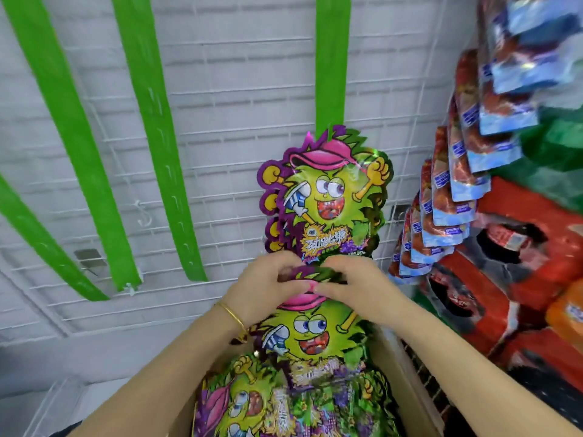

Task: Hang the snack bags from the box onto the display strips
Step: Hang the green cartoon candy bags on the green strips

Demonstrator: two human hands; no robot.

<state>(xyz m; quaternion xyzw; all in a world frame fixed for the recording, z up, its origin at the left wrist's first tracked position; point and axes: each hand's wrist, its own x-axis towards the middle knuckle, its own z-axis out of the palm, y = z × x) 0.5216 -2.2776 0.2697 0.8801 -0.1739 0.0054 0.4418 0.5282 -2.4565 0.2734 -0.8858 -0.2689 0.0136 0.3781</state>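
Hands, left and right, grip a snack bag, seemingly at its top, before white wire grid.

left hand: bare, thin gold bangle on the wrist | right hand: bare, nothing worn | forearms: both bare, no sleeves in view

The hanging snack bag is lime green with purple edging, a pink cap and a yellow label; the bags in the near box match it. Bright green strips hang over a white wire grid. On the right, bags are red and light blue, beside red packs.
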